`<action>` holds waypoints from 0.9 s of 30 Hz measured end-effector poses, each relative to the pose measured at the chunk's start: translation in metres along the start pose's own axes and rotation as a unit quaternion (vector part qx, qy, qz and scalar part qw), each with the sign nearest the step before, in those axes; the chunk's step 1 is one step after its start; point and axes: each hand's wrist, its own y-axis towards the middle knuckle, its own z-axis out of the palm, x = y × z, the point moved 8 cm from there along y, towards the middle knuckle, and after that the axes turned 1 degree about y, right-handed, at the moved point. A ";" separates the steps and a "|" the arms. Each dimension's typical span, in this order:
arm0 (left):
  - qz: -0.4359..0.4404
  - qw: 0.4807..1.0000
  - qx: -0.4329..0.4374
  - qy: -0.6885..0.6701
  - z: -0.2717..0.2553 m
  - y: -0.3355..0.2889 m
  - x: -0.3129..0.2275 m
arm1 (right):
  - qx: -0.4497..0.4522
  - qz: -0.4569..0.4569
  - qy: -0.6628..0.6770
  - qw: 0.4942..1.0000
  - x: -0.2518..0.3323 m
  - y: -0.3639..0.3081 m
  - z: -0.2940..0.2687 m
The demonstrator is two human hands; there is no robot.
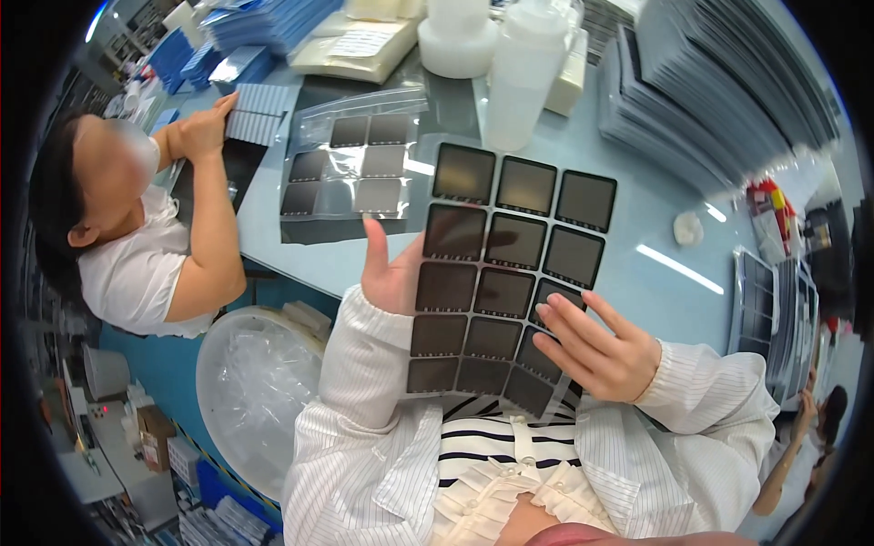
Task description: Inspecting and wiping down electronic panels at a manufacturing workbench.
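In front of my chest is a thin clear tray (492, 214) of dark, glossy rectangular panels in rows of three, tilted toward me. My left hand (390, 273) carries it from behind at the left edge; the thumb stands apart and the other fingers are hidden behind the tray. My right hand (601, 350) lies over the tray's right side with its fingers stretched out and apart, seeming to touch the lower right panels. Beyond my left hand, a clear zip bag (350, 168) with several similar dark panels lies on a black mat (314, 232).
Tall stacks of grey trays (719, 91) stand at the far right of the table (660, 268). At the back are a white plastic bottle (525, 82) and blue stacks (264, 36). A round white bin (259, 391) with clear plastic stands at left, near a masked co-worker (146, 218) holding a light-blue sheet (259, 114).
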 end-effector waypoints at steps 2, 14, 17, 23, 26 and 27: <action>0.015 1.000 0.026 -0.009 0.005 0.005 0.003 | -0.001 0.037 0.006 0.999 -0.008 -0.009 0.002; 0.031 0.940 -0.025 0.338 -0.010 -0.002 0.006 | -0.249 0.467 0.508 0.679 -0.096 -0.086 0.042; -0.003 0.906 -0.009 0.423 -0.001 0.000 0.017 | -0.197 0.468 0.681 0.527 -0.094 -0.106 0.087; -0.056 0.894 -0.003 0.445 0.008 0.006 0.030 | -0.142 0.392 0.693 0.588 -0.100 -0.105 0.074; -0.068 0.872 0.006 0.485 0.011 0.008 0.030 | -0.107 0.347 0.689 0.627 -0.099 -0.105 0.072; -0.052 0.869 0.016 0.492 0.010 0.009 0.030 | -0.119 0.346 0.681 0.634 -0.100 -0.105 0.069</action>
